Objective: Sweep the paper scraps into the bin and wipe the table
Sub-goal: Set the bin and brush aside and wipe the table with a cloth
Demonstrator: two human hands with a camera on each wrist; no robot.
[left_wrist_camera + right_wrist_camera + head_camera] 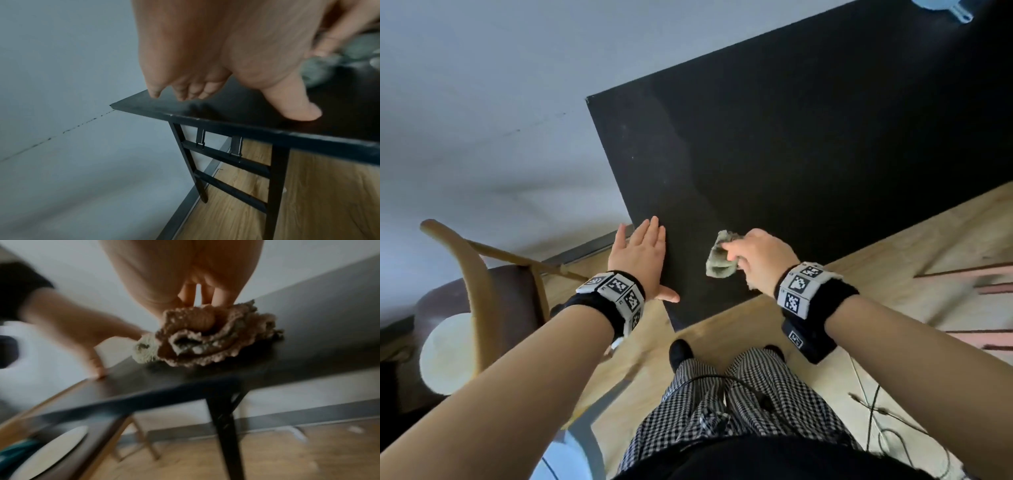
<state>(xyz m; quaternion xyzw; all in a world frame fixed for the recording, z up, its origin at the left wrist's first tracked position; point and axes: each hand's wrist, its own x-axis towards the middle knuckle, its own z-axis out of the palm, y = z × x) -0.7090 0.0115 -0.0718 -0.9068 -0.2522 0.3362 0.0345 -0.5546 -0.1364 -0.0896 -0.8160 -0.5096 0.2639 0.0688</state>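
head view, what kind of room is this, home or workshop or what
Probably a room in a home, though not certain: a black folding-leg table set against a plain wall, a wooden chair beside it, and light wood flooring.

head: above, looking down | wrists: close, along fingers | shared: table (791,137) corner

Cloth (719,262) on table (808,144) corner, chair (479,284) left of table

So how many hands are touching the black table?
2. The left hand lies flat near the table's left edge, fingers straight. The right hand presses a cloth onto the top beside it, fingers curled round the cloth.
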